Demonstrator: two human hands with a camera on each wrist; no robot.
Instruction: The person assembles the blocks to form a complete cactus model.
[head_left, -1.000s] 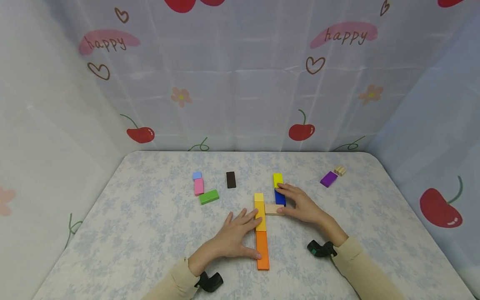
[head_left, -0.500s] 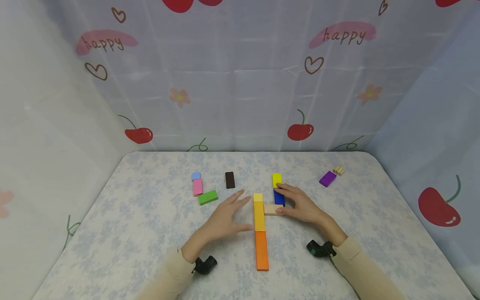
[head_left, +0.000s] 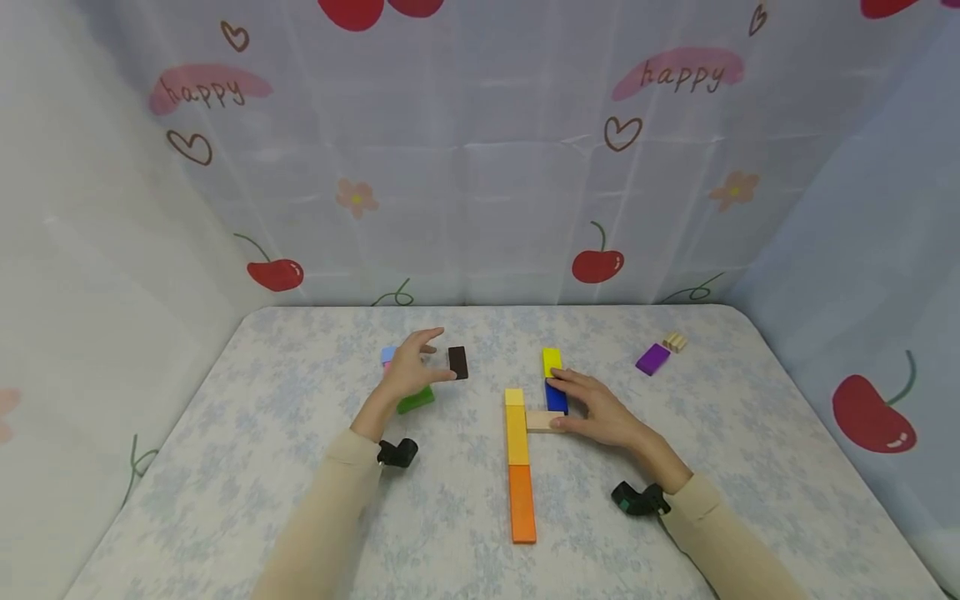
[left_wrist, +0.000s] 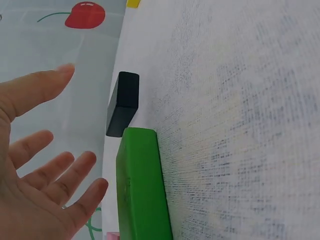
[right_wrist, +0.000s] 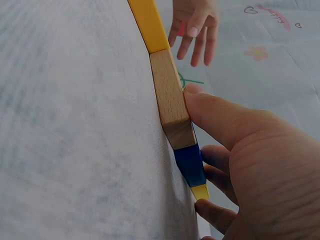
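Note:
My left hand (head_left: 411,367) hovers with spread, relaxed fingers beside a black block (head_left: 458,362), holding nothing. Below the hand lies a green block (head_left: 416,401); a light blue block (head_left: 387,355) shows behind it, and a pink block (left_wrist: 113,235) is mostly hidden. My right hand (head_left: 607,412) rests on a row of blocks: the thumb touches a plain wooden block (head_left: 540,421), the fingers lie at a dark blue block (head_left: 556,397) and a bright yellow block (head_left: 552,359). The wooden block's left end meets an amber block (head_left: 517,437).
A pale yellow block (head_left: 513,397) continues the amber one at the far end, and an orange block (head_left: 522,504) at the near end. Farther right lie a purple block (head_left: 652,359) and small ribbed beige pieces (head_left: 674,342). A printed curtain (head_left: 465,167) stands behind the table.
My left hand has left the amber and orange blocks and moved away and to the left, up to the black block. The right hand has stayed in place on its blocks.

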